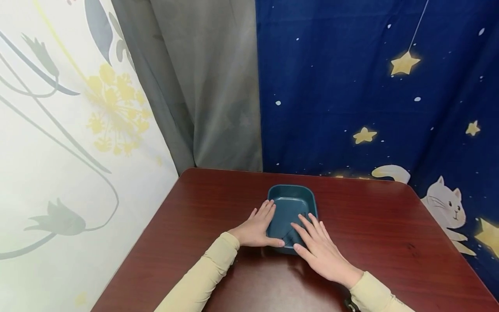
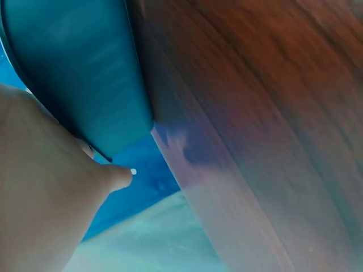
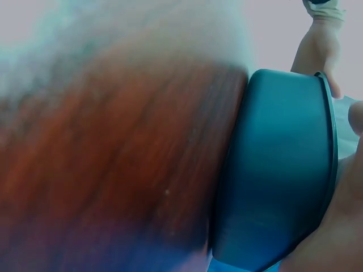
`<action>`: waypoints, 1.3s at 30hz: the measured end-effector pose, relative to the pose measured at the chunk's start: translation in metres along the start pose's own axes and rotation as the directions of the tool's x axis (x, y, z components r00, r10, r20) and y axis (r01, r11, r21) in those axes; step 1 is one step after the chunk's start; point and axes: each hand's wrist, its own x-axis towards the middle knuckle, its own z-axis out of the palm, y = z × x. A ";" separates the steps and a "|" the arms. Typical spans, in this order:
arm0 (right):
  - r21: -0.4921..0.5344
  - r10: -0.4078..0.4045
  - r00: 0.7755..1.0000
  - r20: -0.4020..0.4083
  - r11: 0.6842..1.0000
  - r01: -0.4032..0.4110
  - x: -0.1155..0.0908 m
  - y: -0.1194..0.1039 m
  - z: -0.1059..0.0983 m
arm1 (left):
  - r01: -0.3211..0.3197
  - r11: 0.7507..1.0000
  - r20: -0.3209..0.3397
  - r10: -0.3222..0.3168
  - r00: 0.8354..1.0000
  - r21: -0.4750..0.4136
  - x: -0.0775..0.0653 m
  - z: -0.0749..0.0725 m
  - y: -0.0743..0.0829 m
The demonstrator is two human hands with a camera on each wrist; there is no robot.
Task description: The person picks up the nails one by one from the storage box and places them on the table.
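Note:
A deep teal tray [image 1: 286,210] with rounded corners stands on the dark red wooden table. Over its left rim lies my left hand [image 1: 255,227], fingers spread and straight, the thumb reaching across the near end. From the right, my right hand [image 1: 323,253] extends extended fingers over the near right corner. Thin dark lines show on the tray floor between the hands, too faint to name. The tray's outer wall [image 2: 79,73] fills the upper left of the left wrist view, beside the left hand [image 2: 51,175]. In the right wrist view, the right hand [image 3: 329,226] overlaps the rim.
Around the tray spreads the glossy table [image 1: 218,199], its far edge close behind the tray. A grey curtain [image 1: 226,86] and a blue star-printed curtain [image 1: 331,86] hang beyond. A white flower-printed cloth [image 1: 78,173] borders the left side.

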 end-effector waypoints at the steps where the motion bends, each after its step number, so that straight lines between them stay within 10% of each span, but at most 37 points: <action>1: 0.005 -0.008 1.000 0.005 1.000 0.008 0.000 0.000 0.000 | -0.005 1.000 0.004 0.005 1.000 -0.007 0.000 -0.001 -0.001; 13: 0.144 0.068 0.996 0.049 0.987 -0.075 0.014 0.006 -0.013 | 0.038 0.999 -0.039 -0.038 0.998 -0.010 -0.004 -0.005 0.000; 29: -0.135 -0.133 0.985 0.106 0.980 0.147 0.072 0.042 -0.011 | 0.146 0.987 -0.045 -0.143 0.989 0.065 -0.015 0.006 0.005; 39: -0.175 -0.104 0.981 0.161 0.976 0.132 0.080 0.040 0.000 | 0.152 0.985 -0.081 -0.146 0.986 0.077 -0.007 0.009 0.011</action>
